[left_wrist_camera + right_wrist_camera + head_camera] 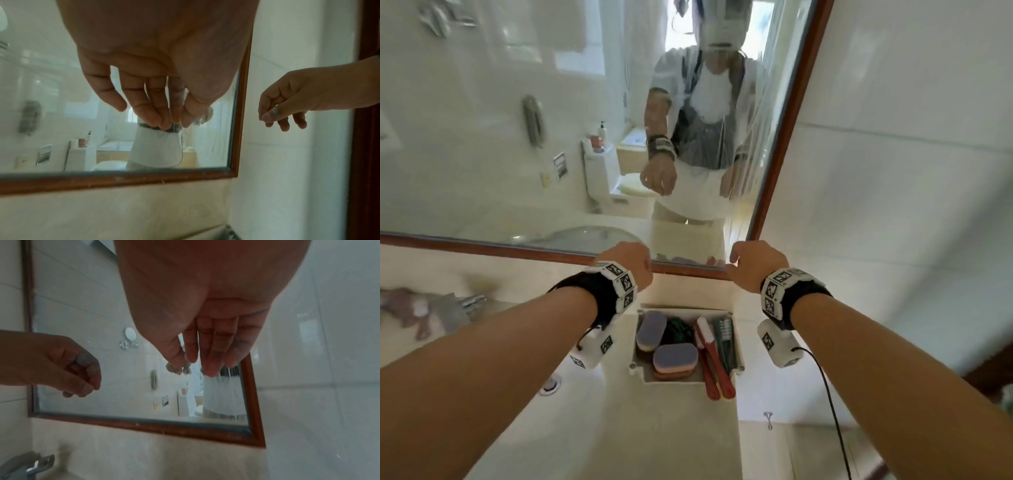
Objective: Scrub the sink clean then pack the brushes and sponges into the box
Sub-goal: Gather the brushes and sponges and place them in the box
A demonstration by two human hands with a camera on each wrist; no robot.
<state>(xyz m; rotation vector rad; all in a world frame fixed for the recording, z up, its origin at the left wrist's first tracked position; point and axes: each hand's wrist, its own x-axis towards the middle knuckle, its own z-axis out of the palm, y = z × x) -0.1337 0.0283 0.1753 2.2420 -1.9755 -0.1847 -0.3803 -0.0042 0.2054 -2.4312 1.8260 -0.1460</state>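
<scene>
**Both hands empty above the packed box**

Left hand (631,262) and right hand (751,262) hang raised before the mirror (551,137), fingers loosely curled, holding and touching nothing. Below them the box (738,346) sits on the table (671,428), with sponges (674,358) and brushes (714,356) inside. Packing looks finished; for a tidy end, I'd tuck in the brush handles that overhang the rim.

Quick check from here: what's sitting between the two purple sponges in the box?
In the head view, a dark green scrubber fills the gap between the upper purple sponge and the lower purple sponge in the box.
</scene>
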